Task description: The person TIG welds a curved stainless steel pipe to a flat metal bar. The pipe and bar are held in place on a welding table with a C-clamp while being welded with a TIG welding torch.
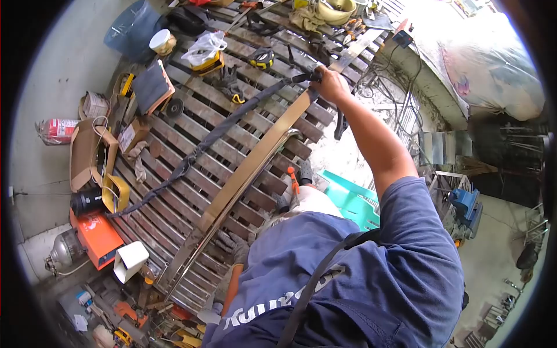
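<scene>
My bare right hand (332,87) is closed around the black handle (315,76) at the end of a thick, black-sleeved cable (217,136). It is close over the far end of a long, flat, brown strip (255,159) lying across the slats. The cable runs over the slatted bench (180,130) toward an orange box (97,235). My left hand (236,248), in a grey glove, is low beside the strip's near part with its fingers spread. A thin metal rail (270,152) lies along the strip. Orange-handled pliers (293,180) show near my waist.
A tape measure (262,58), dark gloves (231,86) and a plastic bag (205,47) lie on the bench. A blue bucket (132,30) and fire extinguisher (58,129) stand by the wall. A turquoise plastic chair (348,200) and loose cables (400,87) are at the right.
</scene>
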{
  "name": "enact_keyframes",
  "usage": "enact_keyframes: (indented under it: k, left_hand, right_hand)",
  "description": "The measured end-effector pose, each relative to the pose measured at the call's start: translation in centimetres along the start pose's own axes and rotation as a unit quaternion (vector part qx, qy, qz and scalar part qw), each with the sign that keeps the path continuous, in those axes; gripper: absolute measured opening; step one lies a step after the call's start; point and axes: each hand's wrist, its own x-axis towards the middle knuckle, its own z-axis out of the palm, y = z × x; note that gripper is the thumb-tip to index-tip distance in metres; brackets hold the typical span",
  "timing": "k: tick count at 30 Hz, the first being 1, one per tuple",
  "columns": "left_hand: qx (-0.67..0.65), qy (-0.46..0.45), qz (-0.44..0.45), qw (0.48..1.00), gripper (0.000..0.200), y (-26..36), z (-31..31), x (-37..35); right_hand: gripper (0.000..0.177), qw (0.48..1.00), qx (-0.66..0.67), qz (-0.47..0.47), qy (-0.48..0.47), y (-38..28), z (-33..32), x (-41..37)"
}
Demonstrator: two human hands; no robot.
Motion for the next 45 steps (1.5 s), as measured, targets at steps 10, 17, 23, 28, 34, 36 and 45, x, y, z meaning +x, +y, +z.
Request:
enact_keyframes:
  k: [10, 17, 23, 28, 34, 36, 45]
  left_hand:
    - [0.037, -0.025, 0.044, 0.998, 0.084, -2.2, -4.1, -0.9]
    - [0.076, 0.064, 0.151, 0.984, 0.083, 2.8, -12.6, 11.8]
    - [0.135, 0.147, 0.257, 0.945, 0.082, 9.1, -23.5, 22.3]
    - [0.179, 0.202, 0.347, 0.898, 0.081, 17.8, -32.0, 27.2]
    - [0.154, 0.254, 0.412, 0.862, 0.08, 31.4, -38.0, 26.8]
    - [0.143, 0.267, 0.428, 0.852, 0.08, 35.2, -39.5, 26.1]
    - [0.113, 0.309, 0.465, 0.822, 0.078, 42.4, -42.8, 23.0]
  right_hand:
    - [0.054, 0.991, -0.129, -0.001, -0.026, -1.7, 3.1, 4.0]
    - [0.068, 0.998, -0.029, 0.006, -0.047, -1.5, -1.2, 1.8]
    - [0.063, 0.945, 0.114, -0.054, 0.301, 8.9, -5.3, -6.5]
    - [0.053, 0.927, 0.013, 0.147, 0.344, 26.0, -7.6, -21.0]
    - [0.048, 0.787, -0.013, 0.617, 0.002, 38.5, -7.7, -45.9]
    - [0.05, 0.757, 0.01, 0.653, -0.029, 38.7, -5.7, -54.4]
    - [0.042, 0.708, 0.159, 0.672, -0.148, 31.5, 6.6, -72.0]
